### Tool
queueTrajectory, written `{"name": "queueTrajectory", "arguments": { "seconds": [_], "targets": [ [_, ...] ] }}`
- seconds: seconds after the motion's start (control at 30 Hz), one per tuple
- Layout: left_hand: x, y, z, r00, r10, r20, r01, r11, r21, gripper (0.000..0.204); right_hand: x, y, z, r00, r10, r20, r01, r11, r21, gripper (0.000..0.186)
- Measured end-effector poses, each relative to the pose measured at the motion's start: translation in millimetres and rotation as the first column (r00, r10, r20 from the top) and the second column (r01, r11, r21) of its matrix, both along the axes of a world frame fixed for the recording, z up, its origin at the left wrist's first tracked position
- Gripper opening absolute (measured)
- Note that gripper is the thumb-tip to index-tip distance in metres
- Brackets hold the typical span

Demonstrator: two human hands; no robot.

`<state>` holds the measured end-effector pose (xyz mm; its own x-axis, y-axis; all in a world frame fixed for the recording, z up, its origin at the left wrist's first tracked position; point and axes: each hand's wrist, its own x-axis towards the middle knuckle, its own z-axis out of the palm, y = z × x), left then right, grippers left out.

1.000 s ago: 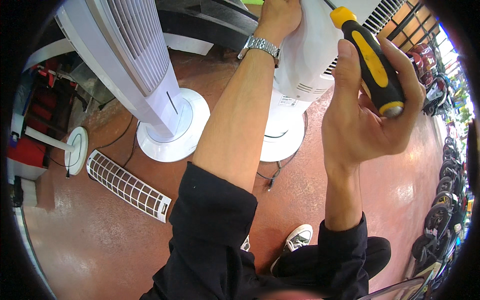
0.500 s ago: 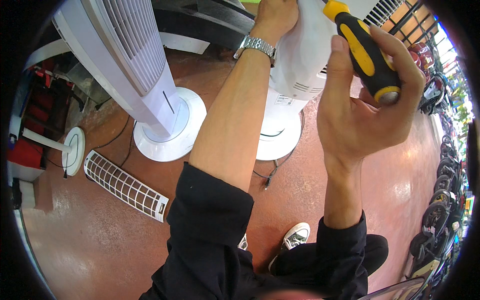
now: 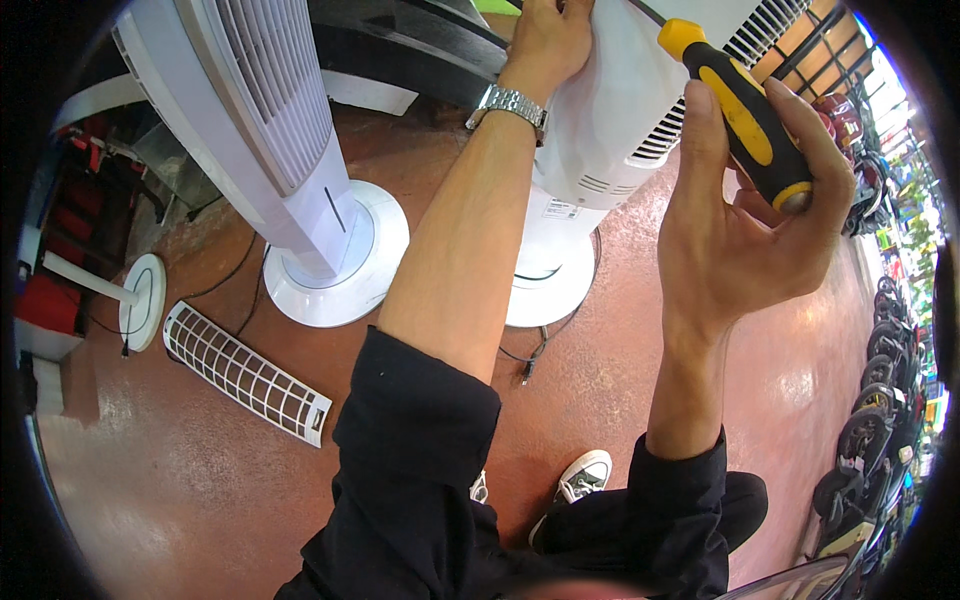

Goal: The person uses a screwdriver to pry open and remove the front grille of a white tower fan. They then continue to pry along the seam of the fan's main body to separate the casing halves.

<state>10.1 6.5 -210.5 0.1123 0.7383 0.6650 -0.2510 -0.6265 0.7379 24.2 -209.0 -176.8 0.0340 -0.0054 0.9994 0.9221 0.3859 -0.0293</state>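
Observation:
My right hand [image 3: 745, 220] is closed round the handle of a yellow-and-black screwdriver [image 3: 735, 115]. Its thin shaft runs up and left over a white tower fan [image 3: 610, 130], and the tip lies beyond the picture's upper edge. My left hand [image 3: 550, 45] wears a metal-band watch and lies against the left side of that fan, high up. Its fingers are mostly cut off by the top edge, so their grip is not visible. Slots line the fan's right side, and a round white base [image 3: 550, 290] carries it.
Left of my forearm stands another white tower fan [image 3: 300, 150] on a round base. A white grid cover [image 3: 245, 372] and a small round stand [image 3: 143, 300] lie on the red-brown floor. A power plug [image 3: 527, 370] trails near my shoes. Motorcycles [image 3: 865, 430] line the right side.
My right hand and the screwdriver have shifted slightly right and down. More of the fan's side slots shows. My left hand stays against the fan.

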Motion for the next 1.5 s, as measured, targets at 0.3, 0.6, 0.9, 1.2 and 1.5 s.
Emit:
{"name": "queueTrajectory", "arguments": {
  "seconds": [0.3,0.6,0.9,1.2,1.5],
  "targets": [
    [0,2,-1,1.000,0.023,-0.009,-0.023,0.999,0.036,0.054,0,-21,10,0.995,-0.080,0.053,0.090,0.972,-0.217,0.034],
    [3,1,-1,0.999,-0.037,0.022,0.038,0.999,-0.014,0.053,2,-16,3,0.955,-0.206,0.211,0.237,0.962,-0.133,0.027],
    [3,2,0,1.000,-0.014,-0.008,0.014,1.000,0.007,0.053,8,-18,5,0.893,-0.295,0.339,0.342,0.936,-0.085,0.034],
    [7,2,-1,1.000,0.009,-0.001,-0.009,0.999,0.036,0.052,-7,-18,-6,0.995,-0.096,0.026,0.100,0.971,-0.219,0.039],
    [4,9,-4,1.000,0.010,0.029,-0.013,0.997,0.081,0.053,-5,-50,-7,0.992,-0.093,0.083,0.105,0.982,-0.156,0.044]
  ]
}}
